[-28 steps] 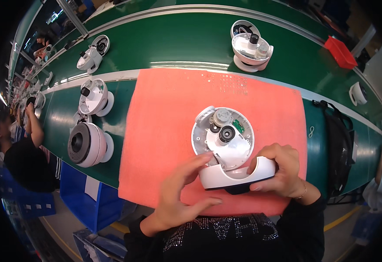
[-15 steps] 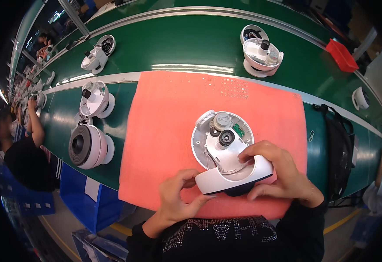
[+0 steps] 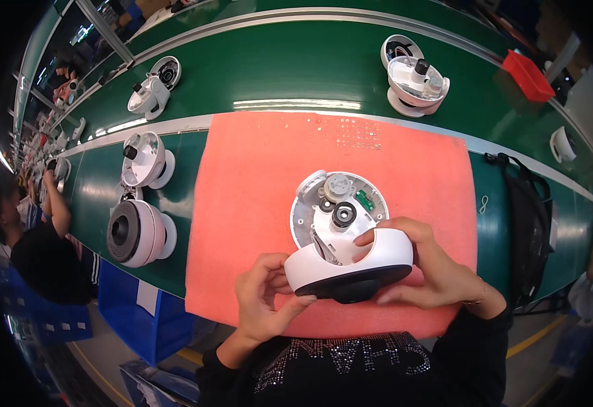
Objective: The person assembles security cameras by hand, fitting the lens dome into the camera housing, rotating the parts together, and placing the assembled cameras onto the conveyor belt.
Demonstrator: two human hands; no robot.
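Observation:
Over the near edge of an open round housing, my two hands hold a white rounded cover [image 3: 352, 260] with a black front [image 3: 354, 281] facing me. My left hand [image 3: 264, 298] grips its left end, thumb along the lower edge. At the right end, my right hand [image 3: 426, 264] has its fingers over the top rim and its thumb below. The white housing [image 3: 300, 220] lies open side up, its near part hidden by the cover. In it are a round grey motor [image 3: 338, 187], a black cylindrical part [image 3: 344, 214] and a small green circuit board [image 3: 365, 200].
A pink foam mat [image 3: 235, 197] lies under the work, with rows of small screws [image 3: 359, 133] at its far edge. Partly assembled white units [image 3: 144, 159] stand left and on the green bench beyond. A black bag [image 3: 523, 224] lies right. Another person [image 3: 45, 251] sits left.
The cover has shifted slightly left and tipped, so more of its black front shows. Both hands have moved with it, keeping their grip.

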